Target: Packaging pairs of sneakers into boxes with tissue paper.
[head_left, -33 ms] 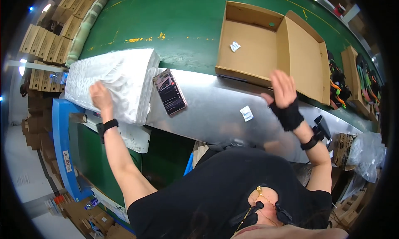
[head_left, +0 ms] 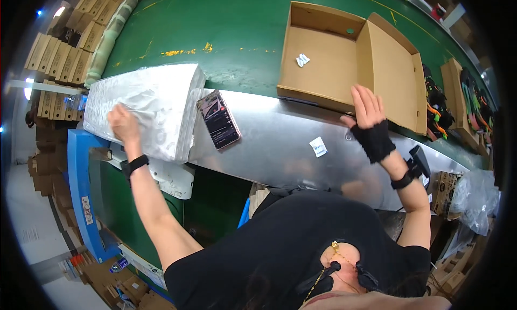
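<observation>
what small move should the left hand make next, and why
Probably lift the top sheet off the stack of white patterned sheets: the left hand has its fingers curled at its wrinkled surface, and the open cardboard box shows just a small white packet inside.

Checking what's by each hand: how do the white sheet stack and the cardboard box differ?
The sheet stack is white and wrinkled; the cardboard box is brown. The sheet stack is a layered pile; the cardboard box stands open, a white packet inside. Both lie flat.
</observation>
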Tool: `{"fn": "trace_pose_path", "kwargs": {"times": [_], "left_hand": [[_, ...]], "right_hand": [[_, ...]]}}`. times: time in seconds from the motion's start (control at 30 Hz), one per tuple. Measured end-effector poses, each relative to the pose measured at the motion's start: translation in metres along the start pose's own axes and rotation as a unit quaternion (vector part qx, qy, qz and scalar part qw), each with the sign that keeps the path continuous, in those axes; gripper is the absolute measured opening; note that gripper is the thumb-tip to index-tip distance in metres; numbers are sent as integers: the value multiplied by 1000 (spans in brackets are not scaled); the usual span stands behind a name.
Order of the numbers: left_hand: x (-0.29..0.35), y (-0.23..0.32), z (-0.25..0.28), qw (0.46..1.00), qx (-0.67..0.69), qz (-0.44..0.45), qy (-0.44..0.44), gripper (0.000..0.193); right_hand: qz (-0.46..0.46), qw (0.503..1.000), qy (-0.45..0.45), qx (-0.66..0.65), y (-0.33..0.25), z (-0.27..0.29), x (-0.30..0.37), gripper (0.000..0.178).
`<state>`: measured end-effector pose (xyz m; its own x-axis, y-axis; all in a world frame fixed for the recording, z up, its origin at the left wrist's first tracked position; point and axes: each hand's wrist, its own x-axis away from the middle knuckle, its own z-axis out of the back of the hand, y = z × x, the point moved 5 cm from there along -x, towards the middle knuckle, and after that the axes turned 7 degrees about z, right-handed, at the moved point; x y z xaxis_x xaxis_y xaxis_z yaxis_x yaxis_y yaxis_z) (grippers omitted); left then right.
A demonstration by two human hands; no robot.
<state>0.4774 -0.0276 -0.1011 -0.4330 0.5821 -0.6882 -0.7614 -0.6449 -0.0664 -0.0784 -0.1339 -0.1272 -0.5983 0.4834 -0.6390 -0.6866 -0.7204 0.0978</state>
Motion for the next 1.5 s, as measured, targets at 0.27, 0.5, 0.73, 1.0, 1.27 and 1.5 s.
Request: {"fn": "trace_pose_path", "kwargs": {"times": [0.27,0.5,0.73,1.0,1.27,1.5], "left_hand": [[-80,168,164,862,494,68,-90,24],[-52,393,198,642,685,-169,-300,22],[-15,500,159,696,663,-249,-116,28],[45,437,72,855,248,-448,-80,56],[19,348,-7,972,171,-104,-126,76],[56,318,-108,490,648,225,-538,49]], "right_hand": [[82,956,-279,-47,40,-55,9,22],[-167,697,-38,-696,15,2,-100,71],[-442,451,185,-753,127,-73,-84,11],[-577,490,424,-497,316,-61,42,11],[-618,567,434,-330,458,-24,212,33],[-373,922,52,-94,261,49,151,11]]}}
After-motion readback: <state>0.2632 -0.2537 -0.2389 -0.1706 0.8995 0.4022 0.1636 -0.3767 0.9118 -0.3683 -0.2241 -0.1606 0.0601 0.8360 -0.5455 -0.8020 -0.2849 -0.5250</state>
